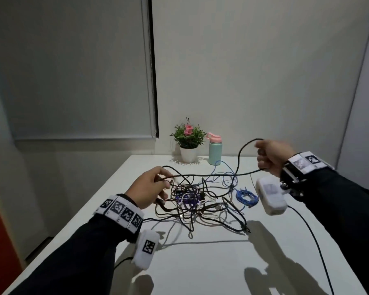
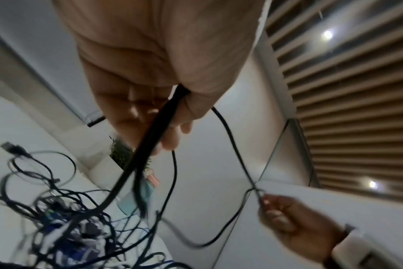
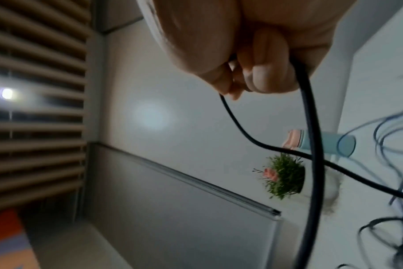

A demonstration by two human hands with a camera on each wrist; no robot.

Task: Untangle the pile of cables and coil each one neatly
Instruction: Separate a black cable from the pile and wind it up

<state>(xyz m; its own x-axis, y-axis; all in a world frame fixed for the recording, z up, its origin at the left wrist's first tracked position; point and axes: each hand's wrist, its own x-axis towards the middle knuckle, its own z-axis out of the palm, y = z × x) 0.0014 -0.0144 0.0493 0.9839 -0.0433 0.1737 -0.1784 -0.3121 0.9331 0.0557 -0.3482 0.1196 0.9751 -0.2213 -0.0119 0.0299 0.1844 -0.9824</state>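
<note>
A: In the head view, what holds what?

B: At the upper middle of the frame a white pot [image 1: 188, 154] holds a green plant [image 1: 188, 134] with a pink flower. Just right of it stands a mint bottle [image 1: 215, 152] with its pink lid on; what is inside cannot be seen. Both sit on the white table [image 1: 211, 262].

A: And the cables?

B: The tangled pile [image 1: 197, 201] lies mid-frame, just right of the left hand [image 1: 148, 188]. A coiled blue cable [image 1: 246, 196] rests beside it, right of centre. The left hand's fingers curl round a black cable [image 1: 211, 174] at the pile's left edge. The strand runs right to the raised right hand [image 1: 273, 155], which grips it, a loop arching above.

A: The left wrist view?

B: The left hand [image 2: 163, 72] fills the top, fingers closed on the black cable [image 2: 147, 145]. The pile [image 2: 69, 218] is at lower left. The right hand [image 2: 294, 223], lower right, pinches the same strand.

A: The right wrist view?

B: The right hand [image 3: 253, 54] at the top is clenched round the black cable [image 3: 314, 145], which hangs down. The plant [image 3: 285, 174] and bottle [image 3: 329, 143] show at right, blurred.
</note>
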